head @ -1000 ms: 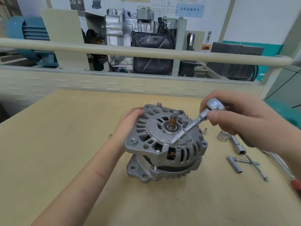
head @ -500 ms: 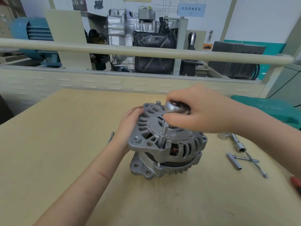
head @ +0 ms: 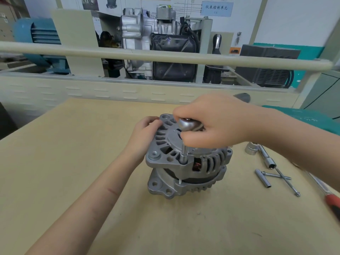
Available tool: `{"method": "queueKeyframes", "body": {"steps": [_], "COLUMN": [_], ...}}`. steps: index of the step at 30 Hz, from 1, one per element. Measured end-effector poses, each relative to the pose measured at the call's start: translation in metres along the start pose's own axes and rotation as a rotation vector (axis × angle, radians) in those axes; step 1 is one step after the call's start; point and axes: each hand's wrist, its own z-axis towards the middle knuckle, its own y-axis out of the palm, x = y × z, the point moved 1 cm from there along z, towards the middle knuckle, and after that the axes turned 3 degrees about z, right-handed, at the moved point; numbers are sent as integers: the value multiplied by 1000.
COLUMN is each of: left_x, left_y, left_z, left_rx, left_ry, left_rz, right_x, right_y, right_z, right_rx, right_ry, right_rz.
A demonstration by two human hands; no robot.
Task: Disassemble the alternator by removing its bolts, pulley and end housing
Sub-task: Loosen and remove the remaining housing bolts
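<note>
Since half a second earlier: right hand (head: 217, 124) shifted little, gripping driver (head: 185, 137) by its rounded head, shaft stood nearly upright, socket end seated on bolt (head: 182, 161) at near lug of alternator (head: 185, 159). Left hand (head: 145, 131) curled around far-left rim of end housing (head: 165, 138), bracing it. Alternator stood on end mid-desk (head: 73, 162), slightly right of centre, shaft end hidden under right hand.

Judged heavy and rigid: cast metal shell, copper windings showing through slots. Unlikely to slide, but apt to twist under torque, so best held by ribbed rim or mounting lugs, fingers kept out of vent slots. Housing edges probably sharp; windings fragile, not to be prodded.

Loose sockets (head: 251, 149), extension bar (head: 263, 178) and long bolt (head: 287, 181) lay near right edge of desk.
</note>
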Motion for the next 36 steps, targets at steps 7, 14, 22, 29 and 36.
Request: {"method": "queueKeyframes", "body": {"steps": [7, 14, 22, 29, 36], "left_x": [6, 45, 25, 24, 25], "left_y": [-5, -14, 6, 9, 9], "left_z": [-9, -65, -82, -82, -81], "left_rx": [45, -448, -311, -257, -216], "left_ry": [71, 502, 686, 682, 619], "left_rz": [270, 416, 694, 637, 593], "right_x": [-1, -1, -11, -23, -26], "right_y": [-1, -2, 0, 6, 7], "right_z": [4, -3, -13, -16, -8], "right_rx": [-13, -37, 11, 137, 109], "right_ry": [-72, 14, 176, 364, 449], "right_rz": [113, 58, -89, -213, -199]}}
